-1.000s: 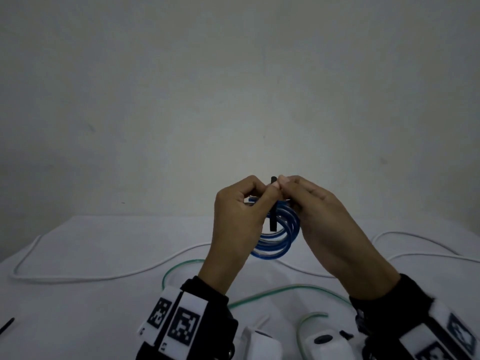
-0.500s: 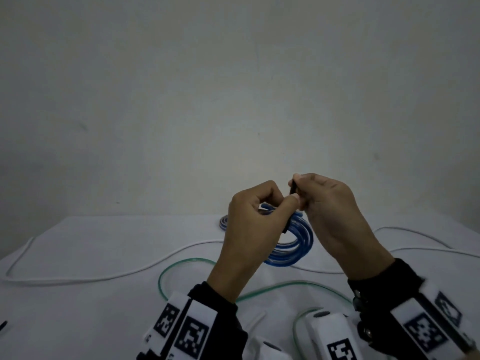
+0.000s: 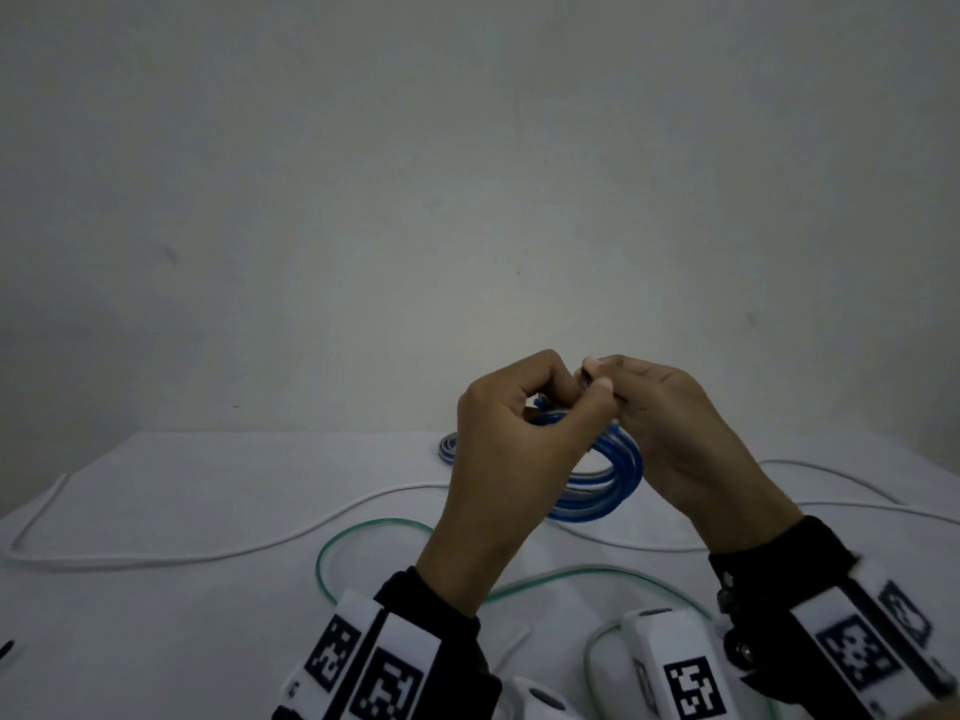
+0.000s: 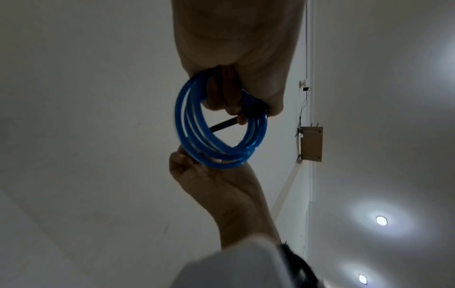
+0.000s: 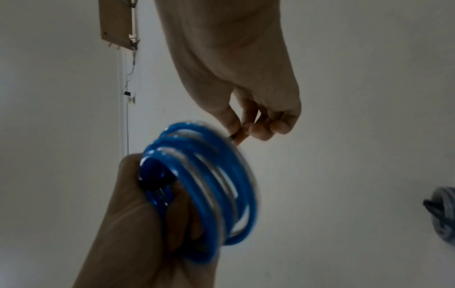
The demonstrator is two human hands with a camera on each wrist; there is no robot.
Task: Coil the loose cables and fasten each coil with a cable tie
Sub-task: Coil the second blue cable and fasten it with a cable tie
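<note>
Overhead, two hands meet above a white cloth-covered table (image 3: 208, 511) before a bare pale wall: the left hand (image 3: 511, 459) grips one coiled glossy blue cable (image 3: 608, 475), the right hand (image 3: 670, 433) pinches at its top. One loose white cable (image 3: 208, 556), one green cable (image 3: 353, 532) and a second blue coil (image 3: 448, 448) lie beneath. From the left wrist, one thin black cable tie (image 4: 221, 124) crosses the coil. From the right wrist, the right grip's fingertips (image 5: 258, 130) pinch something I cannot tell.

Black cable tie (image 4: 222, 124) mostly hidden behind fingers (image 4: 231, 109); blue coil (image 5: 206, 187) motion-blurred.
</note>
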